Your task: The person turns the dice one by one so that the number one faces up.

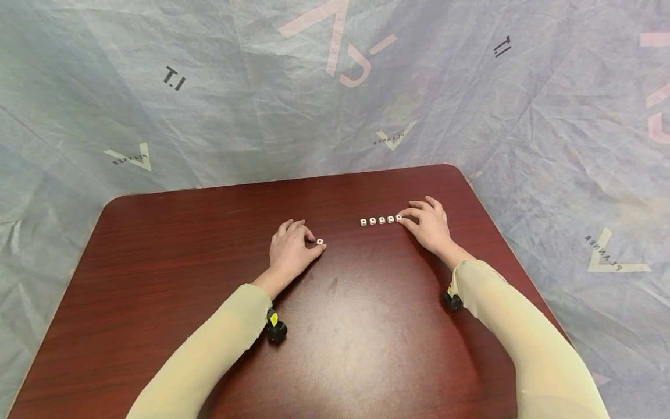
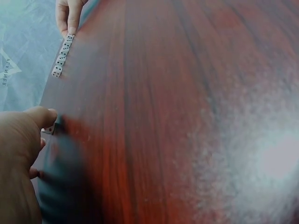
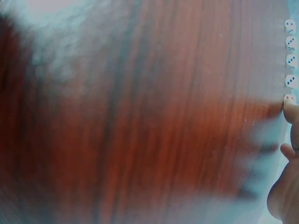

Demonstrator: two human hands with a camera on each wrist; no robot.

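Note:
A row of small white dice (image 1: pixel 373 221) lies on the table toward the back right, several of them close together. At the row's right end, my right hand (image 1: pixel 428 226) pinches the last die (image 3: pixel 289 99) between thumb and index finger, its other fingers extended away. Left of the row and a little nearer, a separate die (image 1: pixel 320 241) sits between the thumb and index finger of my left hand (image 1: pixel 293 247). In the left wrist view the left thumb partly covers that die (image 2: pixel 49 129).
The dark red wooden table (image 1: pixel 173 279) has rounded far corners and a glossy glare in its middle. A grey printed cloth (image 1: pixel 235 105) hangs behind it and along its right side. Black wrist cameras (image 1: pixel 276 327) sit under both pale sleeves.

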